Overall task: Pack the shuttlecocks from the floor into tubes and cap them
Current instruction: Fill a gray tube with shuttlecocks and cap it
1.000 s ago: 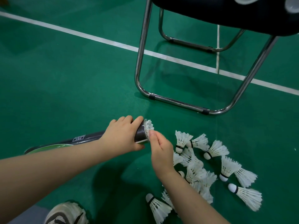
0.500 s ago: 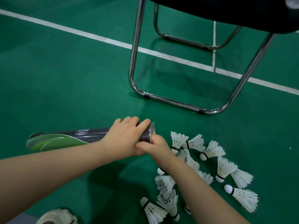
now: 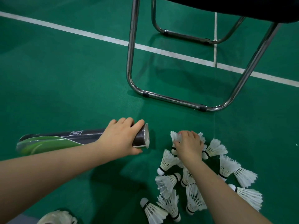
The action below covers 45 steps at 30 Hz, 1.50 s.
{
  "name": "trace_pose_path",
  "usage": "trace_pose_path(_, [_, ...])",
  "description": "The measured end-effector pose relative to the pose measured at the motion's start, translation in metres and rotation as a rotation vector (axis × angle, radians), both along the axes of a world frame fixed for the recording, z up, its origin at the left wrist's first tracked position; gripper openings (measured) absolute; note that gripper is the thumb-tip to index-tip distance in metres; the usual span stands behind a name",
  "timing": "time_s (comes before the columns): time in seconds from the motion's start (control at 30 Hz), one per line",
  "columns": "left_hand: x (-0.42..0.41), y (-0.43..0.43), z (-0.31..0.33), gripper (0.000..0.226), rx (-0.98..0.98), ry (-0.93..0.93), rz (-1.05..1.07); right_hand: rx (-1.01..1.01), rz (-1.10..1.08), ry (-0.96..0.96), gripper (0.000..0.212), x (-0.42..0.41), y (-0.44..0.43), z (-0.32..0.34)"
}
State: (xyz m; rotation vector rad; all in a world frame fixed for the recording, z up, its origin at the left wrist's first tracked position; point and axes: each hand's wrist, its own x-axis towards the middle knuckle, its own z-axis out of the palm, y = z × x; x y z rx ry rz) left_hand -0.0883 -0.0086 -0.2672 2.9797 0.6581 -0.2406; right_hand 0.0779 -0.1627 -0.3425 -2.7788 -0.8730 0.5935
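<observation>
Tube (image 3: 87,135) gripped near its open rim by left hand (image 3: 120,138); right hand (image 3: 188,146) grasps shuttlecock (image 3: 175,137) apart.

Only 1 bit of print: small white-framed label (image 3: 76,133) on the dark side of the tube (image 3: 93,134), approx. mid-length. Two short rows of chars inside, too small & blurred to read. Nothing else legible.

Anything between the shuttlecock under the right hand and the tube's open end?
Nothing visible. Only bare floor separates the shuttlecock the right hand grips from the tube mouth. The left hand grips the tube behind the rim, not across the opening.
</observation>
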Motion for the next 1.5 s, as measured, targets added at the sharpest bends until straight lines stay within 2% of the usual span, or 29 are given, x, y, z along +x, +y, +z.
trace_pose_path(0.07, [-0.002,0.001,-0.002,0.086,0.001,0.022,0.013,0.068,-0.03,-0.021,0.022,-0.004,0.0,0.002])
trace_pose_path(0.17, [-0.006,0.003,-0.002,0.087,-0.016,0.029,0.04,0.279,-0.136,0.006,0.012,-0.013,0.003,0.01])
trace_pose_path(0.33, [-0.014,0.004,0.0,0.088,-0.025,0.016,0.074,0.698,-0.326,0.232,0.014,-0.035,0.02,0.039])
trace_pose_path(0.43, [-0.02,0.003,0.005,0.087,-0.028,0.001,0.09,0.902,-0.321,0.346,0.018,-0.055,0.029,0.065])
trace_pose_path(0.53, [-0.026,0.001,0.011,0.085,-0.022,-0.017,0.104,1.005,-0.234,0.419,0.015,-0.08,0.034,0.081])
trace_pose_path(0.73, [-0.041,-0.005,0.031,0.083,-0.052,-0.121,0.172,0.914,-0.066,0.657,0.017,-0.118,0.046,0.084])
trace_pose_path(0.9, [-0.062,-0.006,0.051,0.086,-0.084,-0.157,0.219,0.718,0.159,0.97,0.049,-0.124,0.055,0.105])
trace_pose_path(0.97, [-0.065,-0.005,0.062,0.084,-0.096,-0.161,0.221,0.585,0.285,1.056,0.053,-0.113,0.058,0.124])
trace_pose_path(1.07, [-0.057,-0.008,0.083,0.084,-0.069,-0.184,0.148,0.392,0.423,1.068,0.059,-0.093,0.061,0.154])
trace_pose_path(1.2, [-0.039,-0.015,0.111,0.082,0.003,-0.208,0.034,0.3,0.486,1.043,0.073,-0.081,0.057,0.179])
trace_pose_path(1.33, [-0.015,-0.021,0.118,0.078,0.061,-0.205,-0.044,0.325,0.482,1.034,0.057,-0.064,0.043,0.186])
trace_pose_path(1.5, [0.025,-0.028,0.112,0.084,0.073,-0.174,-0.073,0.412,0.359,1.021,0.054,-0.034,0.028,0.178])
